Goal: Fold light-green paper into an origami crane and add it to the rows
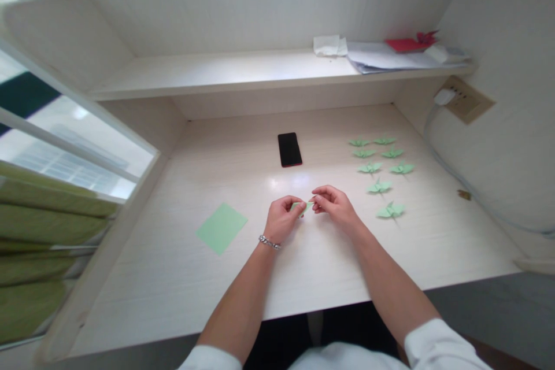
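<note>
1. Green paper piece (pixel 308 207), head view: seemingly part-folded, over the bench (pixel 321 277) near its front edge, pinched by the fingers of the left hand (pixel 281 219) and the right hand (pixel 336 206).
2. Eight green birds (pixel 379 187) toward the right edge look finished.
3. One flat green sheet (pixel 222 228) toward the left edge is not yet folded.
4. Count: one piece in hand, eight birds, one sheet, one black phone (pixel 289 150) toward the back edge.

Shows no legible text, label, brand, number or sign, neither on the phone (pixel 289 150) at centre nor on the papers (pixel 381 60) at upper right.
</note>
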Tool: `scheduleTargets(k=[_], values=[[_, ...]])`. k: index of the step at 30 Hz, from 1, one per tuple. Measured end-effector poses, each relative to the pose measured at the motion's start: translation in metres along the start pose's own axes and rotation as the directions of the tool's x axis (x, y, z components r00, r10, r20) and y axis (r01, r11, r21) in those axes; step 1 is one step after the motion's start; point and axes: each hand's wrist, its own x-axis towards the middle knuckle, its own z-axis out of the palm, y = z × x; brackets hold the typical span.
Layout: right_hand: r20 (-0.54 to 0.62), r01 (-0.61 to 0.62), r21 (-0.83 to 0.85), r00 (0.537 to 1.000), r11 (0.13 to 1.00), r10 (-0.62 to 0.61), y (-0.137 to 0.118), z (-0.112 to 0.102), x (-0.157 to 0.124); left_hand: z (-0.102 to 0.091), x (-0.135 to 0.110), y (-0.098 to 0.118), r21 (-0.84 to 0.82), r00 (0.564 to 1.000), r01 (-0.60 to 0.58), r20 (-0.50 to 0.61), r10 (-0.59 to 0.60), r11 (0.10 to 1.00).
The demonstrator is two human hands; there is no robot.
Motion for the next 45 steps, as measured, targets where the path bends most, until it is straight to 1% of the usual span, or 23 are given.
scheduleTargets(k=[3,6,8,9,10,12,14,15,17,21,22,25,27,29,31,32,34,36,38,39,42,45], values=[[-0.025,0.055,-0.116,0.998,0.992,-0.059,0.002,0.003,0.001,0.001,0.0,0.001,0.046,0.999,-0.033,-0.001,0.034,0.998],[-0.042,0.08,-0.12,0.995,0.99,-0.085,0.004,0.004,0.002,0.001,-0.001,0.002,0.09,0.997,-0.073,0.02,0.072,0.993],[-0.016,0.081,-0.155,0.996,0.985,-0.084,0.003,0.002,0.0,0.0,-0.002,0.002,0.154,0.995,-0.104,0.017,0.103,0.983],[0.01,0.084,-0.214,0.996,0.973,-0.084,0.002,0.002,-0.001,-0.001,-0.002,0.003,0.195,0.993,-0.119,0.01,0.12,0.974],[0.037,0.094,-0.295,0.996,0.951,-0.086,0.0,0.001,-0.002,-0.002,-0.002,0.003,0.234,0.991,-0.133,0.008,0.135,0.963],[0.09,0.137,-0.49,0.99,0.861,-0.107,-0.005,0.001,-0.006,-0.004,-0.003,0.003,0.29,0.987,-0.156,0.02,0.157,0.944],[0.121,0.173,-0.601,0.985,0.78,-0.125,-0.009,0.002,-0.008,-0.004,-0.004,0.004,0.312,0.985,-0.171,0.044,0.166,0.934],[0.126,0.177,-0.625,0.984,0.76,-0.126,-0.011,0.003,-0.009,-0.004,-0.004,0.004,0.316,0.985,-0.174,0.051,0.166,0.933],[0.123,0.162,-0.634,0.987,0.756,-0.107,-0.013,0.003,-0.01,-0.003,-0.004,0.004,0.305,0.986,-0.169,0.053,0.161,0.937],[0.099,0.08,-0.584,0.995,0.808,-0.026,-0.012,-0.008,-0.008,-0.007,-0.002,0.003,0.238,0.992,-0.125,0.031,0.121,0.963],[0.085,0.054,-0.57,0.996,0.82,-0.007,-0.011,-0.013,-0.007,-0.01,-0.002,0.003,0.213,0.994,-0.107,0.014,0.107,0.971],[-0.005,-0.017,-0.507,1.0,0.862,0.017,-0.007,-0.024,-0.003,-0.019,0.001,0.0,0.072,0.994,-0.051,-0.095,0.057,0.996],[-0.029,-0.007,-0.429,1.0,0.903,-0.006,-0.005,-0.022,-0.001,-0.02,0.002,-0.001,0.032,0.994,-0.034,-0.1,0.038,0.999],[0.021,0.037,-0.369,0.999,0.929,-0.032,-0.005,-0.014,-0.001,-0.015,0.002,-0.001,0.021,0.998,-0.037,-0.058,0.039,0.999],[0.077,0.08,-0.395,0.996,0.915,-0.054,-0.006,-0.005,-0.002,-0.008,0.001,0.0,0.036,0.998,-0.051,-0.029,0.052,0.998],[0.086,0.101,-0.432,0.994,0.896,-0.07,-0.006,-0.001,-0.003,-0.005,0.0,0.0,0.064,0.998,-0.06,-0.016,0.061,0.996],[0.113,0.157,-0.539,0.987,0.828,-0.114,-0.009,0.002,-0.006,-0.001,-0.002,0.002,0.139,0.996,-0.086,0.034,0.082,0.987],[0.164,0.219,-0.635,0.975,0.741,-0.147,-0.011,0.001,-0.008,0.0,-0.005,0.004,0.226,0.988,-0.125,0.115,0.101,0.966],[0.217,0.26,-0.686,0.965,0.68,-0.15,-0.013,-0.002,-0.009,0.0,-0.007,0.006,0.287,0.976,-0.162,0.185,0.112,0.944],[0.234,0.268,-0.696,0.962,0.666,-0.142,-0.015,-0.004,-0.009,-0.001,-0.007,0.007,0.304,0.972,-0.172,0.205,0.112,0.937],[0.238,0.248,-0.695,0.965,0.675,-0.11,-0.019,-0.01,-0.01,-0.003,-0.008,0.008,0.316,0.971,-0.165,0.22,0.097,0.934],[0.185,0.185,-0.674,0.979,0.715,-0.079,-0.022,-0.017,-0.01,-0.006,-0.007,0.008,0.327,0.973,-0.153,0.216,0.084,0.932]])
